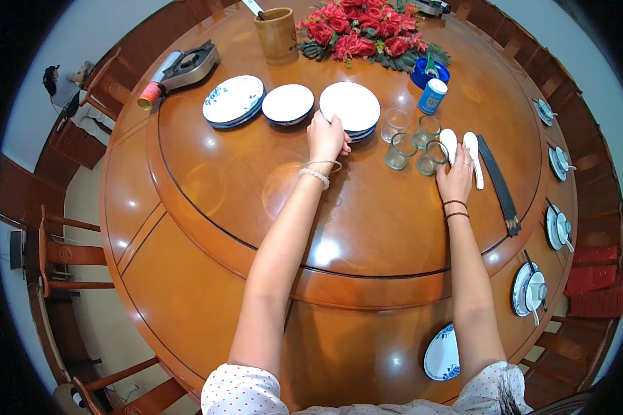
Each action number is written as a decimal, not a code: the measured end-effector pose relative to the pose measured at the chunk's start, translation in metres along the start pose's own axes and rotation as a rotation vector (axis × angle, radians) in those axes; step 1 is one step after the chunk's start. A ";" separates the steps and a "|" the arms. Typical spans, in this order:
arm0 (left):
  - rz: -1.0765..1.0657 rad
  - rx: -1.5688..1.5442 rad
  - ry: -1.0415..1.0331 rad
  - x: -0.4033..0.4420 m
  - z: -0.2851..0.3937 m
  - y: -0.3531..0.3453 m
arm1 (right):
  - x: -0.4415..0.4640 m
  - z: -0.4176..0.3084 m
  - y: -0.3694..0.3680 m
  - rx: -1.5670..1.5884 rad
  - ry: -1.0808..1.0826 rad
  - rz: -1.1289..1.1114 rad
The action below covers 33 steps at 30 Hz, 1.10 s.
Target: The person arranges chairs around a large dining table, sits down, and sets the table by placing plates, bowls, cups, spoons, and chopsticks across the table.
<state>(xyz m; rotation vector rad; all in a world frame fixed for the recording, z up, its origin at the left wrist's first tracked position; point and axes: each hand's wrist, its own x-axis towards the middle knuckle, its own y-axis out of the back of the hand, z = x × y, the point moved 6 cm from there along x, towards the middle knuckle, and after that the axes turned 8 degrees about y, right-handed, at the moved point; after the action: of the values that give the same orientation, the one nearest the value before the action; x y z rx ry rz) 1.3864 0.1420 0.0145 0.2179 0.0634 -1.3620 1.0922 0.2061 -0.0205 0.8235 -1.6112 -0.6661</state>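
My left hand [325,142] is closed at the near rim of a short stack of white plates with blue undersides [351,104], its thumb by the top one. My right hand [455,178] lies with fingers stretched over the handle end of a pile of white soup spoons [448,142]. A second group of white spoons [472,155] lies beside it, and dark chopsticks [497,180] are to its right. Several clear glasses [396,151] stand between my hands. Left of the plates are a white bowl stack [288,104] and blue-flowered plates [234,100].
Red artificial flowers [367,31] sit mid-turntable, near a brown pot [275,34], blue can [432,97] and blue tape-like roll [428,72]. A portable stove [192,66] stands back left. Place settings [531,288] line the right edge; a flowered plate [441,353] is near my right arm. A person [69,97] is far left.
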 end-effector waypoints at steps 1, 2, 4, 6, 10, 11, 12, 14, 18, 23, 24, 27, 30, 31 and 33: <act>-0.029 0.034 0.017 0.002 -0.001 -0.001 | 0.000 0.000 0.000 -0.023 0.019 -0.007; -0.057 0.067 0.033 0.002 0.000 -0.002 | 0.000 0.002 -0.001 -0.023 0.020 -0.008; -0.057 0.042 0.039 0.000 0.000 -0.002 | 0.001 0.004 -0.001 -0.002 0.043 -0.012; -0.056 0.020 0.045 -0.001 -0.001 -0.002 | 0.003 0.006 -0.001 0.015 0.041 -0.015; -0.184 0.005 0.085 0.004 -0.010 -0.012 | 0.006 0.015 -0.003 0.049 0.048 -0.024; -0.210 -0.041 0.130 0.005 -0.014 -0.014 | 0.008 0.016 -0.004 0.065 0.069 -0.016; -0.236 -0.086 0.174 0.004 -0.018 -0.015 | 0.008 0.018 -0.004 0.082 0.087 -0.008; -0.284 -0.120 0.204 -0.002 -0.022 -0.017 | 0.010 0.022 -0.003 0.085 0.089 0.004; -0.221 -0.076 0.047 -0.070 -0.025 -0.001 | 0.016 0.026 0.003 0.130 0.113 -0.008; -0.313 -0.179 -0.009 -0.250 -0.093 0.039 | -0.010 0.030 0.040 0.052 0.124 0.025; -0.218 0.022 -0.124 -0.290 -0.083 0.051 | -0.023 0.033 0.050 0.042 0.117 0.008; -0.278 0.033 0.163 -0.397 -0.122 0.068 | -0.073 0.021 0.098 0.038 0.156 -0.080; -0.536 0.045 0.381 -0.471 -0.150 0.058 | -0.133 0.005 0.167 0.129 0.096 -0.114; -0.643 0.150 0.335 -0.482 -0.150 0.050 | -0.154 -0.001 0.193 0.239 0.071 -0.100; -0.657 0.213 0.264 -0.486 -0.152 0.031 | -0.195 -0.012 0.250 0.282 -0.056 -0.056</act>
<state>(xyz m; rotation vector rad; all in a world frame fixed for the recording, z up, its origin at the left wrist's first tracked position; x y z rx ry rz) 1.3275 0.6453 -0.0472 0.5930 0.2261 -1.9888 1.0851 0.5114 0.0655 1.0661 -1.7636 -0.5105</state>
